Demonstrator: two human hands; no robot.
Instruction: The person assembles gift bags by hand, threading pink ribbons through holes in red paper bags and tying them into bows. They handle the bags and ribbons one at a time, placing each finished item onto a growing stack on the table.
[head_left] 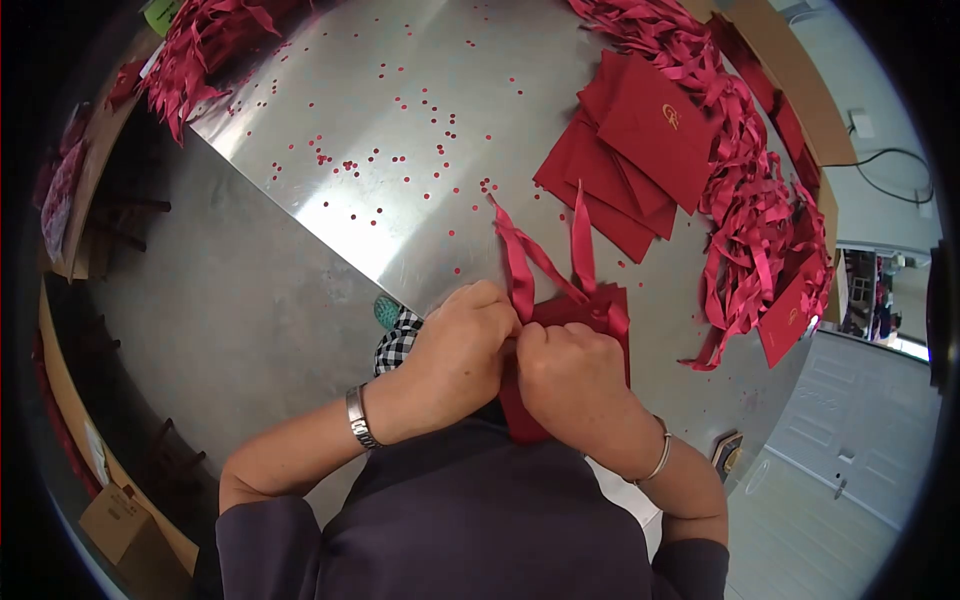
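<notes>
Close to my body, a dark red paper gift bag lies at the near edge of the metal table. Loose ends of its red ribbon stick up beyond my hands. My left hand is closed in a pinch on the ribbon at the bag's left side. Right against it, my right hand is also closed, with its fingers curled over the ribbon and bag. What lies exactly between the fingertips is hidden.
Flat red bags, one with a gold mark, lie stacked ahead on the metal table. A heap of red ribbons runs down the right, another heap sits at the far left. Small red paper dots are scattered about.
</notes>
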